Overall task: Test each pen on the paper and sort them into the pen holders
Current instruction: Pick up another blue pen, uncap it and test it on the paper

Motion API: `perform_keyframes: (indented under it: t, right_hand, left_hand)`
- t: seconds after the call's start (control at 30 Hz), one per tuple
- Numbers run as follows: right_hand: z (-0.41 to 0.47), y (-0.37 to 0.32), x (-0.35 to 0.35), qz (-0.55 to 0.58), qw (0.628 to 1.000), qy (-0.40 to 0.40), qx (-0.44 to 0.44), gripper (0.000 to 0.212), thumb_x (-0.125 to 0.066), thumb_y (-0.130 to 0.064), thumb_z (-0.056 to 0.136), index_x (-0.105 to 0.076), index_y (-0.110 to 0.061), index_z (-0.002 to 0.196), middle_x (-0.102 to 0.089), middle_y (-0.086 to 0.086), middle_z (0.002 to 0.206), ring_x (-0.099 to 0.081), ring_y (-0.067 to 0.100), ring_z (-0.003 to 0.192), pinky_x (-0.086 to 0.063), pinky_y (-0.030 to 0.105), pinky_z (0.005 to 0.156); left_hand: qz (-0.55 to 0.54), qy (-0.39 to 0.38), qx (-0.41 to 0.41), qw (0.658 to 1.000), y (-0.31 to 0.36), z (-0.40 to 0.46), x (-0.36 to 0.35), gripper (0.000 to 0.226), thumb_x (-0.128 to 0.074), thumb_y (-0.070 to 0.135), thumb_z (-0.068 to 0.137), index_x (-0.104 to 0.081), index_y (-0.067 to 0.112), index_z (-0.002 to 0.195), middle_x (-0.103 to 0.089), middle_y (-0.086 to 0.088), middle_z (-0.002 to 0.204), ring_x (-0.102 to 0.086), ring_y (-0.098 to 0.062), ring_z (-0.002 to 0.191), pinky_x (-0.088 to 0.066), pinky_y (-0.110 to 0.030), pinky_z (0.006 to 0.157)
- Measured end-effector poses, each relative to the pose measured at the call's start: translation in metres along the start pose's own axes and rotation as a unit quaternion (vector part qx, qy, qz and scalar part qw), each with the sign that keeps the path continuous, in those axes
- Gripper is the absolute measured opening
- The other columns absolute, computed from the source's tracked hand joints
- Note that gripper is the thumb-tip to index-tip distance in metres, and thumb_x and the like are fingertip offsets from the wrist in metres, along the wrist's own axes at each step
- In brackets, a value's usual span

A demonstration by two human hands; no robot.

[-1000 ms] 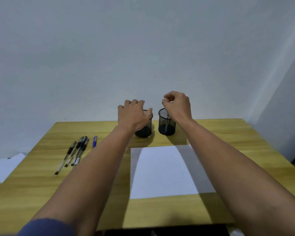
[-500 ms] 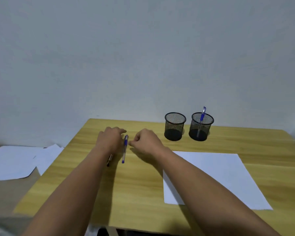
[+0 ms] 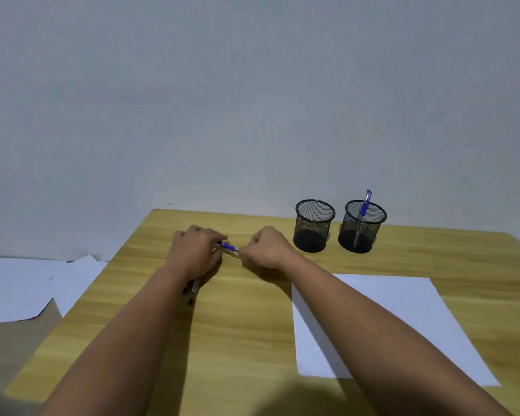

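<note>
Wooden table (image 3: 252,340): white paper (image 3: 409,319) lies toward its right edge. Two mesh pen holders (image 3: 313,226) stand at the far edge; the right holder (image 3: 362,228) has one blue pen upright. Left hand (image 3: 197,250) and right hand (image 3: 267,247) each pinch an end of a blue pen (image 3: 229,247), above the table's middle. Dark pens (image 3: 194,288) lie under the left wrist.

Blue pens, black mesh, yellow wood

Blue pen (image 3: 229,247); another blue pen (image 3: 364,205) in black mesh holder (image 3: 362,228); white paper (image 3: 403,310); yellow wood-grain table (image 3: 237,340).

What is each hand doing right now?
Left hand: grips one end of the blue-capped pen.
Right hand: pinches its other end.
</note>
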State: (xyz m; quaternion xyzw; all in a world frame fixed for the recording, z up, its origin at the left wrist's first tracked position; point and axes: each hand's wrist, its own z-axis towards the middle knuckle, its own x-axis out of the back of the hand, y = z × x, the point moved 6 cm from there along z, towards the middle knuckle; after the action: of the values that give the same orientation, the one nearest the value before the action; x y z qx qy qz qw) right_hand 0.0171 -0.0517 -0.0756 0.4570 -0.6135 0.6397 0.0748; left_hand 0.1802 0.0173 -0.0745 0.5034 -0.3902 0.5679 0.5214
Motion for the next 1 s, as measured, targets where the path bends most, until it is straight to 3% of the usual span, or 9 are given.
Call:
perform_keyframes:
  t: [0.07, 0.1, 0.17, 0.33, 0.47, 0.63, 0.8, 0.93, 1.0]
  right_hand:
    - [-0.007, 0.006, 0.025, 0.068, 0.997, 0.019, 0.002, 0.022, -0.082, -0.021, 0.084, -0.078, -0.001, 0.081, -0.080, 0.010, 0.080, -0.073, 0.024, 0.072, -0.066, 0.043, 0.076]
    - [-0.013, 0.010, 0.040, 0.103, 0.994, 0.028, 0.001, 0.016, -0.082, -0.017, 0.086, -0.079, -0.001, 0.084, -0.079, 0.008, 0.080, -0.069, 0.019, 0.065, -0.064, 0.035, 0.064]
    - [-0.027, 0.017, 0.069, 0.183, 0.982, 0.040, -0.011, 0.012, -0.080, -0.014, 0.090, -0.081, -0.003, 0.094, -0.077, 0.005, 0.083, -0.063, 0.012, 0.059, -0.045, 0.020, 0.044]
    - [-0.061, 0.044, 0.104, 0.391, 0.919, 0.043, -0.032, 0.011, -0.080, -0.021, 0.094, -0.077, -0.012, 0.100, -0.073, -0.002, 0.079, -0.059, 0.007, 0.058, -0.040, 0.019, 0.049]
    - [-0.086, 0.051, 0.110, 0.447, 0.891, 0.073, -0.011, 0.013, -0.069, -0.026, 0.102, -0.069, -0.015, 0.095, -0.067, -0.003, 0.073, -0.051, 0.007, 0.054, -0.035, 0.019, 0.046]
    - [-0.099, 0.064, 0.115, 0.449, 0.876, 0.169, -0.051, 0.023, -0.060, -0.022, 0.105, -0.061, -0.014, 0.084, -0.049, 0.000, 0.063, -0.036, 0.008, 0.039, -0.025, 0.022, 0.042]
    - [-0.094, 0.070, 0.112, 0.446, 0.856, 0.240, -0.105, 0.028, -0.063, -0.020, 0.101, -0.062, -0.011, 0.074, -0.052, 0.006, 0.064, -0.035, 0.015, 0.034, -0.027, 0.021, 0.040]
    - [-0.094, 0.106, 0.155, 0.489, 0.792, 0.333, -0.151, 0.026, -0.060, -0.018, 0.100, -0.059, -0.014, 0.075, -0.050, 0.002, 0.064, -0.035, 0.016, 0.043, -0.023, 0.016, 0.036]
    - [-0.095, 0.123, 0.180, 0.468, 0.802, 0.344, -0.140, 0.028, -0.064, -0.021, 0.100, -0.060, -0.014, 0.073, -0.050, 0.002, 0.063, -0.032, 0.014, 0.038, -0.022, 0.017, 0.037]
  left_hand:
    - [-0.011, 0.018, -0.009, 1.000, 0.013, 0.001, 0.010, 0.031, -0.054, 0.043, 0.097, -0.066, 0.038, 0.126, -0.068, 0.013, 0.125, -0.051, -0.019, 0.121, -0.036, -0.042, 0.096]
    - [-0.015, 0.029, -0.017, 0.999, 0.021, 0.002, 0.016, 0.029, -0.054, 0.042, 0.098, -0.068, 0.038, 0.123, -0.070, 0.013, 0.119, -0.053, -0.020, 0.117, -0.036, -0.041, 0.094]
    - [-0.030, 0.056, -0.038, 0.997, 0.041, 0.001, 0.028, 0.026, -0.056, 0.041, 0.099, -0.070, 0.037, 0.120, -0.073, 0.012, 0.110, -0.055, -0.021, 0.110, -0.036, -0.040, 0.090]
    - [-0.156, 0.082, -0.092, 0.980, 0.105, -0.006, 0.062, 0.023, -0.059, 0.042, 0.098, -0.076, 0.030, 0.107, -0.076, 0.009, 0.092, -0.062, -0.023, 0.092, -0.049, -0.043, 0.081]
    - [-0.238, 0.036, -0.104, 0.965, 0.160, -0.013, 0.073, 0.040, -0.046, 0.052, 0.097, -0.063, 0.021, 0.077, -0.067, -0.002, 0.070, -0.059, -0.025, 0.067, -0.051, -0.044, 0.064]
    - [-0.292, -0.034, -0.061, 0.954, 0.198, -0.019, 0.061, 0.037, -0.039, 0.036, 0.106, -0.053, 0.014, 0.080, -0.066, -0.009, 0.082, -0.059, -0.032, 0.082, -0.048, -0.046, 0.078]
    - [-0.324, -0.087, -0.046, 0.941, 0.210, -0.021, 0.065, 0.040, -0.039, 0.031, 0.108, -0.049, 0.018, 0.071, -0.058, -0.003, 0.074, -0.051, -0.024, 0.073, -0.038, -0.035, 0.068]
    - [-0.317, -0.156, -0.017, 0.935, 0.181, -0.032, 0.047, 0.042, -0.042, 0.033, 0.107, -0.053, 0.016, 0.070, -0.059, -0.001, 0.072, -0.049, -0.019, 0.066, -0.038, -0.031, 0.067]
    - [-0.261, -0.134, 0.030, 0.956, 0.146, -0.038, 0.030, 0.041, -0.044, 0.041, 0.105, -0.058, 0.019, 0.072, -0.063, 0.004, 0.074, -0.056, -0.020, 0.073, -0.043, -0.034, 0.078]
